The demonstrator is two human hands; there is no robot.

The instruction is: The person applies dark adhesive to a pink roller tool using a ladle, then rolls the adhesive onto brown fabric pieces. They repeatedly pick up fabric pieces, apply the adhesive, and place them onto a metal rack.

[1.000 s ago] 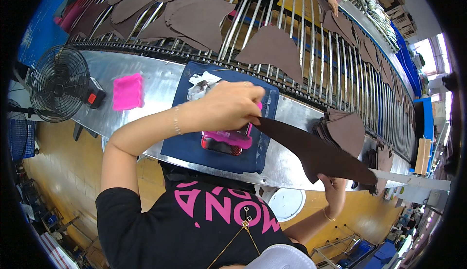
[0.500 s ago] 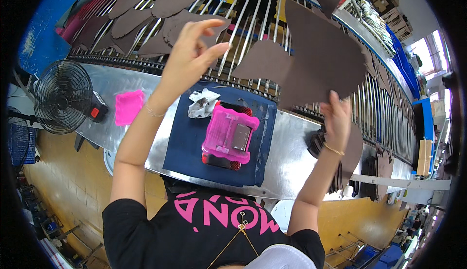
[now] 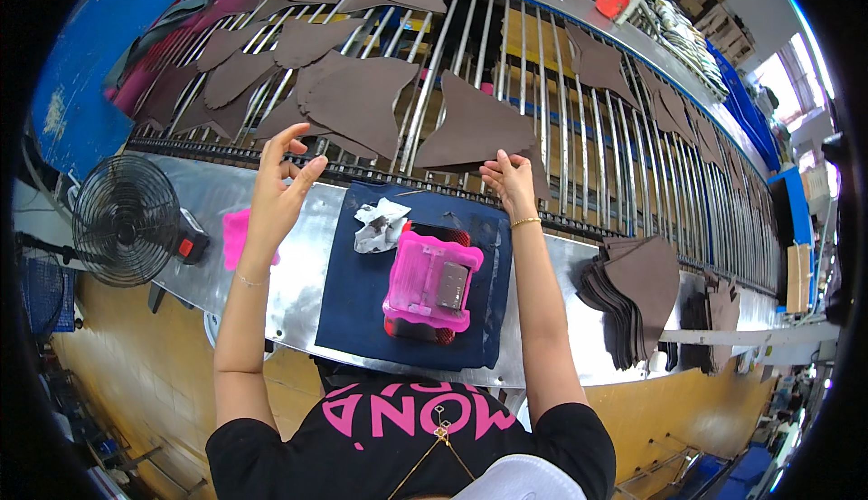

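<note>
A flat brown cut piece (image 3: 475, 125), leather-like and pointed at its far end, lies over the metal rollers ahead of me. My right hand (image 3: 509, 180) has its fingers closed at the near right edge of this piece; the thumb's grip is partly hidden. My left hand (image 3: 287, 179) holds nothing, fingers apart and curled, above the near rail of the rollers. Just beyond it lies a group of overlapping brown pieces (image 3: 353, 98). Between my forearms, a pink tray-like block (image 3: 420, 274) with a grey metal insert sits on a red and black base upon a dark blue mat (image 3: 348, 324).
Right of my right forearm is a stack of brown pieces (image 3: 637, 287), with another stack (image 3: 719, 319) farther right. A black fan (image 3: 125, 220) stands left, near a pink pad (image 3: 237, 236). Crumpled white paper (image 3: 380, 229) lies on the mat. The roller conveyor (image 3: 565, 129) runs across the far side.
My right hand has moved left, from a large raised brown piece to the piece on the rollers. That raised piece is out of the air. My left hand has come down and left.
</note>
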